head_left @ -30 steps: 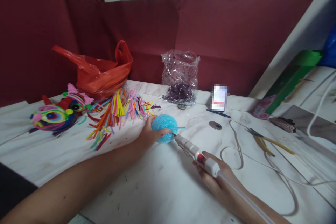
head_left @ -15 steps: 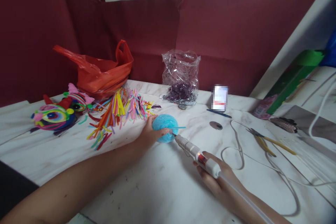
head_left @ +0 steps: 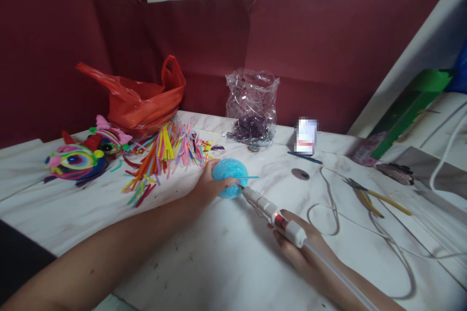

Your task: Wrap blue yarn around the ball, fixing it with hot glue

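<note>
A light-blue ball (head_left: 228, 169), its surface ringed with fine strands, is held at its left and lower side by my left hand (head_left: 209, 182). A thin blue strip (head_left: 250, 177) sticks out from the ball to the right, beside my left thumb. My right hand (head_left: 297, 243) is wrapped around a white glue gun (head_left: 260, 204) with a glowing light near its back. The gun's nozzle points at the ball's lower right, close to my thumb; whether it touches cannot be made out. A clear glue stick (head_left: 339, 274) runs out of the gun's rear.
Bundles of colourful strips (head_left: 164, 150) and decorated animal-like heads (head_left: 76, 161) lie left, before a red plastic bag (head_left: 146, 104). A clear bag (head_left: 251, 107) and a lit phone (head_left: 306, 136) stand behind. Yellow-handled pliers (head_left: 377, 199), a loose cable (head_left: 333, 214) and glue sticks (head_left: 416, 223) lie right.
Almost nothing differs. The view has shifted very slightly; both hands, the ball and the glue gun keep their places.
</note>
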